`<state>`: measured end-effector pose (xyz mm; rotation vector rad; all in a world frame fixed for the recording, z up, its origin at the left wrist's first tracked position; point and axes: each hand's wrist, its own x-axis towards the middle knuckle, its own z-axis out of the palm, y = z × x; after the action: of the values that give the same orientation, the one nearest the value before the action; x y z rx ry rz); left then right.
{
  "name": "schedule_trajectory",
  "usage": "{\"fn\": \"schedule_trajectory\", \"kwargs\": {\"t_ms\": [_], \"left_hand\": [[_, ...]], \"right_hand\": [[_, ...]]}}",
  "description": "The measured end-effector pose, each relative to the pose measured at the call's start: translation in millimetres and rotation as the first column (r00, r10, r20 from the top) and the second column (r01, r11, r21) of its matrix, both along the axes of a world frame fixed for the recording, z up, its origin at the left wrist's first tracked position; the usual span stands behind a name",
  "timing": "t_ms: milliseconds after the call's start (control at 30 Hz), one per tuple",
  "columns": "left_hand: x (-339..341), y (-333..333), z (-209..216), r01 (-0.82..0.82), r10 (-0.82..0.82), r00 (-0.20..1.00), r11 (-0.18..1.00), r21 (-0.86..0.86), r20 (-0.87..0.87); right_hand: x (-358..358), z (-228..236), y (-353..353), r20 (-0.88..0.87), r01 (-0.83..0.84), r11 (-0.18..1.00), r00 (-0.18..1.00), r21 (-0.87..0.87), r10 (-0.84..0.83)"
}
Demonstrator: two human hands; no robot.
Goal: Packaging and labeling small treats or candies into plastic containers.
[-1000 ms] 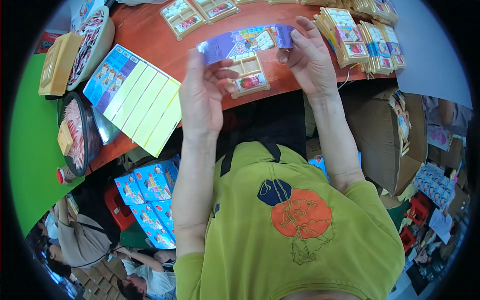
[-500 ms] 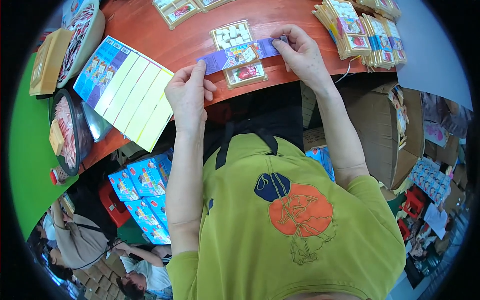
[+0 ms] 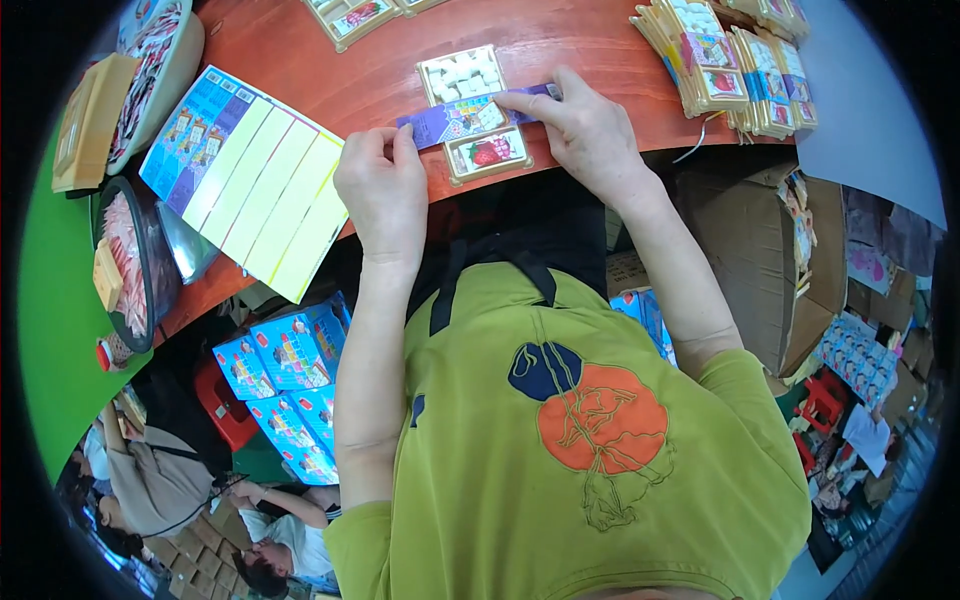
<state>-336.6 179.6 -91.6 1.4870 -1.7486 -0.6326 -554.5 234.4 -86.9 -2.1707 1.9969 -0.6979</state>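
A clear tray (image 3: 463,72) of white pieces lies near the table's front edge, with a fruit-picture card (image 3: 492,152) in its lower part. Across its middle runs a purple printed sticker strip (image 3: 440,123). My left hand (image 3: 383,190) is closed, pinching the strip's left end between thumb and fingers. My right hand (image 3: 592,135) lies over the right part of the strip; its thumb stretches out and presses on the strip, apart from the index finger near the right end. A sheet of stickers (image 3: 262,180), its lower part bare yellow backing, lies left of my left hand.
Stacked filled trays (image 3: 712,60) stand at the right, more trays (image 3: 355,18) at the far edge. On the left are a white basin (image 3: 185,75) of small packets and a dark-rimmed bowl (image 3: 150,270) of pink pieces. Below are blue boxes (image 3: 290,355) and an open carton (image 3: 750,250).
The strip has come down against the tray. My right thumb has moved left from the strip's end onto its printed part, and my left fingers have curled in more.
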Motion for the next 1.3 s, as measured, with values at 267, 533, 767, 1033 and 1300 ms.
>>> {"fn": "schedule_trajectory", "kwargs": {"t_ms": [267,533,767,1033,1300], "left_hand": [[28,73,17,-0.010,0.265,0.901,0.803,0.596,-0.342],[24,96,-31,0.410,0.572,0.394,0.591,0.694,-0.720],[-5,81,-41,0.643,0.603,0.166,0.534,0.549,-0.780],[-10,86,-39,0.596,0.600,0.273,0.508,0.622,-0.752],[22,92,-44,0.234,0.571,0.591,0.554,0.799,-0.569]], "right_hand": [[5,2,25,-0.016,-0.172,0.982,0.985,-0.084,0.171],[10,-3,21,0.033,-0.332,0.932,0.940,-0.145,0.340],[9,-7,19,0.017,-0.344,0.928,0.936,-0.145,0.350],[8,-9,20,-0.021,-0.338,0.932,0.941,-0.131,0.338],[5,-11,18,-0.054,-0.355,0.928,0.935,-0.111,0.351]]}}
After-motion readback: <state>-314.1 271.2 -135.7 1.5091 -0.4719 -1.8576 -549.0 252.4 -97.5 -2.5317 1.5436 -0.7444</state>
